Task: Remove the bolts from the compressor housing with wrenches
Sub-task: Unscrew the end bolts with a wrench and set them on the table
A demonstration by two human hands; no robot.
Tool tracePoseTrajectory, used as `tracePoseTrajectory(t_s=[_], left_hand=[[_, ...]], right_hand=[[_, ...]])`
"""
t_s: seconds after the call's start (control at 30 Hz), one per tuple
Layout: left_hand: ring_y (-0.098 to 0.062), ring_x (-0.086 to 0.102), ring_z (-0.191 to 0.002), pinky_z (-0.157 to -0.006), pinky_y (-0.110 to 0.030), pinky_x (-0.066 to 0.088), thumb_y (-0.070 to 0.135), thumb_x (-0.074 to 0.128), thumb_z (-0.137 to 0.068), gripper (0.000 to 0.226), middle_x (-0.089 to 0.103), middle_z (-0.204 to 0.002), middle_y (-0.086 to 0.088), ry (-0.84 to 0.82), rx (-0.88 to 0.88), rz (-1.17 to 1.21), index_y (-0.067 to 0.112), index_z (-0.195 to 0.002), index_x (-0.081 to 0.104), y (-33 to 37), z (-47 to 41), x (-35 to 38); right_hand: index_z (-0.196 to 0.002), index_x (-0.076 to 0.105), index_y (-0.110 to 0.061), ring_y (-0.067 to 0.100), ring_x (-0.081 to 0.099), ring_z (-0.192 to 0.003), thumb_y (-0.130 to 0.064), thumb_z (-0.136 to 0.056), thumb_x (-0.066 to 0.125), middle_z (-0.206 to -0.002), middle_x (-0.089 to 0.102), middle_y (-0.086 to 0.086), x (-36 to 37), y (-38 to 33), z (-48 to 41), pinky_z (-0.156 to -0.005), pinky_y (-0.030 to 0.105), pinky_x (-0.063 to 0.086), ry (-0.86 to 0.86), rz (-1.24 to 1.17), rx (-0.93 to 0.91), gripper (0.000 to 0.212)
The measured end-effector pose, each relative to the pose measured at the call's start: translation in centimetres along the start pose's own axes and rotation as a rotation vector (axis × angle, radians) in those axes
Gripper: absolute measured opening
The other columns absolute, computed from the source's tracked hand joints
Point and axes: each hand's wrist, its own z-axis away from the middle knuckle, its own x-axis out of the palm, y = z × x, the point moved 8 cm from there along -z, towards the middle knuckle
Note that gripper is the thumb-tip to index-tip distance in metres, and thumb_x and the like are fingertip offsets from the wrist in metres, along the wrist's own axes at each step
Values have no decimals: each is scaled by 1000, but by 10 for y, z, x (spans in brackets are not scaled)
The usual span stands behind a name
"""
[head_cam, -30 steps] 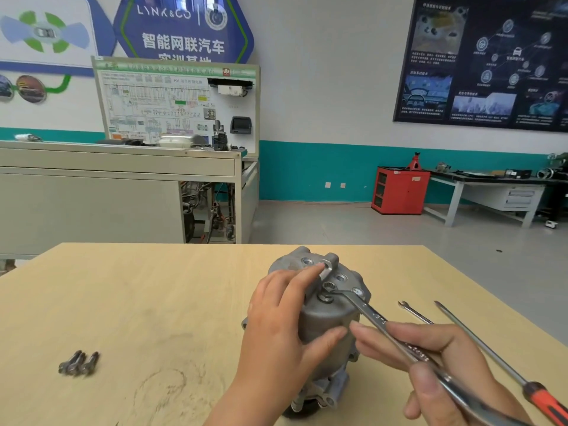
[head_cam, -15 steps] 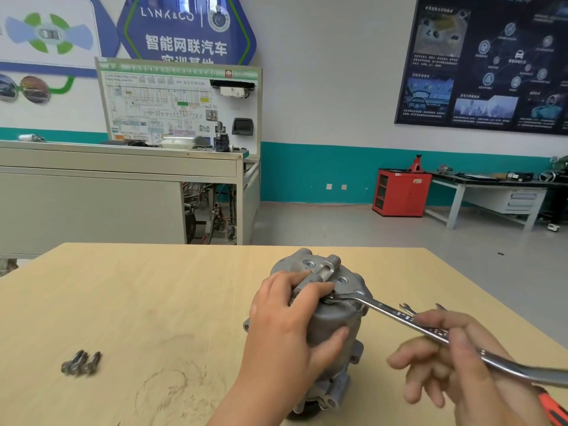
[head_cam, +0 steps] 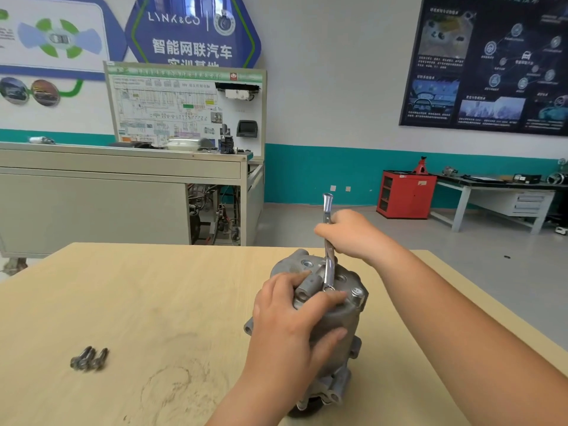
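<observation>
In the head view the compressor housing (head_cam: 347, 315) stands upright toward the table's (head_cam: 153, 302) right edge. The left hand (head_cam: 292, 324) clasps its top, likely bracing it against turning. The right hand (head_cam: 353, 235) grips the wrench (head_cam: 327, 253), seated on the housing top. Loose bolts (head_cam: 89, 359) lie well apart, toward the left edge.

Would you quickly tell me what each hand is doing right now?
Left hand: grips the compressor housing.
Right hand: grips the wrench.
</observation>
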Motion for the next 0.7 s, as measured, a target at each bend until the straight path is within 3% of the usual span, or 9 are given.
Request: tracePoseTrajectory(t_s=[0.13,0.27,0.33,0.43,0.53,0.6,0.7], left_hand=[[-28,52,-107,-86,-48,49,44,62,-72,42,57,-110,-8,4,15,9,40,-113,53,3,0,1],[-4,38,-112,-96,-24,37,51,63,-65,59,42,-119,23,-4,-129,207,47,-118,37,-11,1,0],[6,34,-112,-97,-15,29,50,71,-59,73,35,-120,31,-25,-207,224,48,-119,29,-18,3,3],[9,33,-108,-96,-21,32,49,72,-57,72,36,-116,33,-40,-177,177,40,-119,36,-16,1,2],[7,35,-103,-92,-30,37,45,73,-57,69,39,-110,30,-27,-165,162,27,-118,48,-14,-1,-1],[7,36,-102,-93,-30,37,43,75,-56,68,41,-109,30,-24,-177,172,28,-116,47,-16,-1,-2],[7,37,-102,-93,-32,38,43,75,-55,67,42,-108,31,-34,-173,174,30,-115,47,-16,-2,-2]], right_hand=[[-69,51,-11,20,46,-57,-35,-94,46,-63,49,6,-4,-3,9,-55,29,35,78,-198,-70,34],[-56,42,-14,14,35,-48,-34,-93,51,-49,36,-2,-7,-6,14,-49,29,26,151,-230,-85,43],[-55,43,-14,16,39,-50,-28,-90,55,-53,42,1,-8,-6,10,-50,27,29,124,-196,-56,40],[-76,55,-9,12,53,-54,-23,-89,55,-61,59,0,-6,-9,2,-52,22,39,5,-215,15,19],[-104,46,-10,7,54,-48,-25,-97,44,-65,60,0,-3,-14,-4,-46,18,41,-15,-413,119,16],[-108,43,-10,9,51,-50,-25,-100,38,-67,54,1,-2,-16,-8,-45,19,38,31,-409,159,17],[-99,44,-8,11,48,-49,-26,-100,35,-65,49,2,1,-17,-11,-40,18,33,96,-366,158,20]])
